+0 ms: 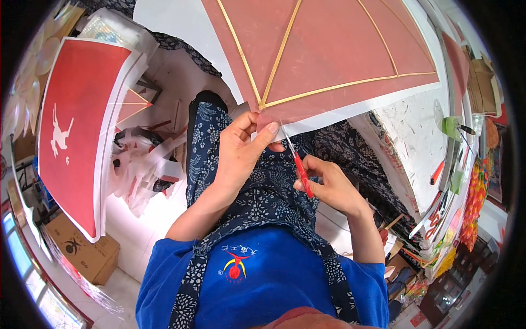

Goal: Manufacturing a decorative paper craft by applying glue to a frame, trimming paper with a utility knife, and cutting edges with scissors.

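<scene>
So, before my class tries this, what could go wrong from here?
1. The scissors in the right hand sit close to the left hand's thumb; a slip might nick it.
2. Their blades are near the red sheet's corner, so a stray cut could spoil it.
3. The strips meet beside the pinching fingers; tugging might strain that joint.

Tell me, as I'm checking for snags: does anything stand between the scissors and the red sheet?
Nothing visible does: the scissors, held in the right hand, overlap the white border of the red sheet in this view. The left hand holds the sheet near its corner, thumb just left of the blades.
</scene>
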### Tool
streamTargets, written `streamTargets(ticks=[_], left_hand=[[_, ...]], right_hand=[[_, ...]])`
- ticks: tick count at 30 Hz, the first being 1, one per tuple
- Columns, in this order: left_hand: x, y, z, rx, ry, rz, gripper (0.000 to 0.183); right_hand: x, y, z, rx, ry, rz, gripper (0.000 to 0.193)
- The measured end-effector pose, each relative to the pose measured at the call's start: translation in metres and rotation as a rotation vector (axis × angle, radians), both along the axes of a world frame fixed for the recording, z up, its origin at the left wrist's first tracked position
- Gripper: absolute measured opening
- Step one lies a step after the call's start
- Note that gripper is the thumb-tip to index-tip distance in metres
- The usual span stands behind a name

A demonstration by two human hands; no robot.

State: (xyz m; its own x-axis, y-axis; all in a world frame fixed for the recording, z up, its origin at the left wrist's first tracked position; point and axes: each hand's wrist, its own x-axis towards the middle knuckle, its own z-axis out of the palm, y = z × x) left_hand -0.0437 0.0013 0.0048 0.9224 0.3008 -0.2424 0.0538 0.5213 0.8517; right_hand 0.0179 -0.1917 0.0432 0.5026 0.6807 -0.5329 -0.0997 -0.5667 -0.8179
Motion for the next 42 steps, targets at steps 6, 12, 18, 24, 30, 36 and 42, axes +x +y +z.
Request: streamTargets(ticks=[6,12,18,24,30,36,42], left_hand=[[0.0,0.002,-0.002,0.013,-0.001,-0.016,0.015],[-0.002,0.001,0.0,0.041,0.025,-0.027,0.022],[-0.002,0.002,0.0,0.035,0.014,-0.042,0.016],[-0.002,0.002,-0.002,0.033,0.014,-0.042,0.015],[-0.002,0.001,-0.001,0.022,0.006,-0.036,0.016],[-0.003,0.002,-0.001,0.018,0.006,-0.037,0.017],[-0.003,0.001,-0.003,0.042,0.021,-0.039,0.024]], right_hand=[[0.001,0.002,-0.002,0.022,0.025,-0.002,0.035],[0.008,0.007,-0.006,0.061,0.035,0.021,0.039],[0.008,0.012,-0.007,0.069,0.075,-0.017,0.042],[0.004,0.01,-0.005,0.049,0.059,-0.018,0.041],[0.005,0.009,-0.006,0.033,0.046,-0.012,0.04],[0.004,0.008,-0.007,0.031,0.07,-0.057,0.037],[0.005,0.01,-0.006,0.018,0.077,-0.053,0.036]])
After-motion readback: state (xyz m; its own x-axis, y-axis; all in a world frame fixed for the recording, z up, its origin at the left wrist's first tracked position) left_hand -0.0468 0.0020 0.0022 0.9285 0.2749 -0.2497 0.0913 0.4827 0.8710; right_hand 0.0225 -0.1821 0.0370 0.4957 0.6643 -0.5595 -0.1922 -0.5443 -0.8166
